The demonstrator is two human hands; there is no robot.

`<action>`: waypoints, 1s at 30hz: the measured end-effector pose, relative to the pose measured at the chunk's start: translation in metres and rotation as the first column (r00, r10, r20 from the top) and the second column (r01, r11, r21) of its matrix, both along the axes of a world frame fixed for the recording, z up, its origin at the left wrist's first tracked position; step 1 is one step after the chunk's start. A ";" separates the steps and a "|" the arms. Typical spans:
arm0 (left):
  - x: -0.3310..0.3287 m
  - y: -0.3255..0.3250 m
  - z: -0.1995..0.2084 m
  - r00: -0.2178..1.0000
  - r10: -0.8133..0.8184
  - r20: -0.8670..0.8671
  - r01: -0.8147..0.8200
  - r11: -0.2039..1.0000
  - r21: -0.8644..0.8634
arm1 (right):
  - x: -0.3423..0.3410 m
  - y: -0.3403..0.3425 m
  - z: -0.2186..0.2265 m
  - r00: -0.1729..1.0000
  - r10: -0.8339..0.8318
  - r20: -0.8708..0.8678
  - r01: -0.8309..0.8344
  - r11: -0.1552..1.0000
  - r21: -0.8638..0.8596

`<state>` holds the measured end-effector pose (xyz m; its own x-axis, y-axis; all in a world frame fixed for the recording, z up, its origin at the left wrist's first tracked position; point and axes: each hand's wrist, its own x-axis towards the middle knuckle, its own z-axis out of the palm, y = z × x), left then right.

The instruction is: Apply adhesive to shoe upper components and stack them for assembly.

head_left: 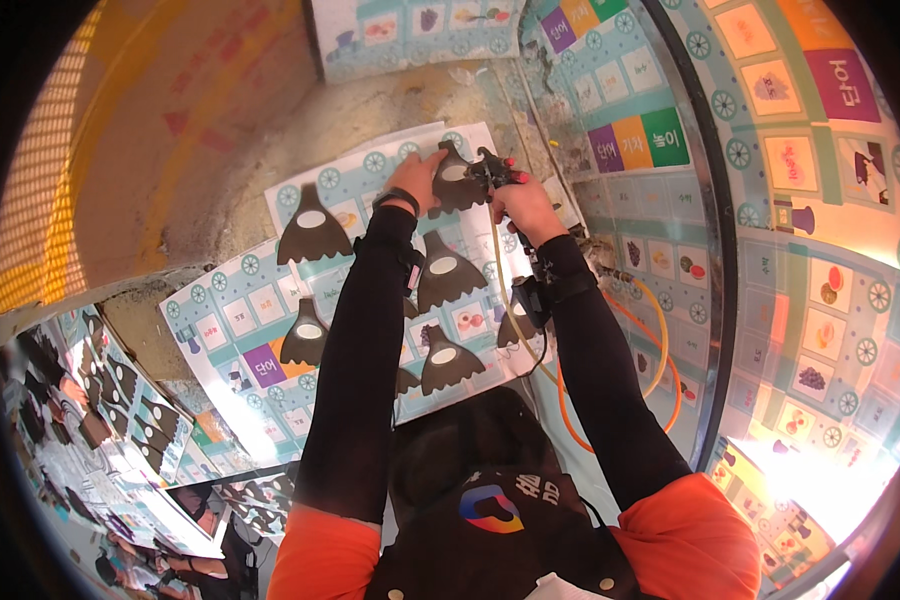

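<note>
My right hand [530, 210] is wrapped round a black spray gun [492, 172] with red details and a hose running down from it. The gun's front end is close to a dark, bell-shaped piece [457, 188] with a scalloped edge and a pale oval in its middle. My left hand [412, 183] grips that piece at its left edge, thumb and forefinger against it. Several similar pieces lie nearer me on the printed sheets, such as one at the left [313, 228] and one in the middle [448, 272]. My left forearm partly covers some of them.
Printed sheets [205, 318] cover the work surface and the walls [635, 140]. A large brown cardboard panel [170, 150] rises at the left. Orange and yellow hoses [678, 395] loop beside my right forearm. More dark pieces and another person show at the lower left.
</note>
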<state>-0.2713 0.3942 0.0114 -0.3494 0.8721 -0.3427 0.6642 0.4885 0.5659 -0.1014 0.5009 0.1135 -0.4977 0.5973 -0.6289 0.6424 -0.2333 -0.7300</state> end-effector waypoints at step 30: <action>-0.107 -0.229 0.019 0.969 0.245 0.030 -0.247 0.967 0.062 | -0.131 -0.161 0.034 0.932 0.352 -0.082 -0.358 0.930 -0.078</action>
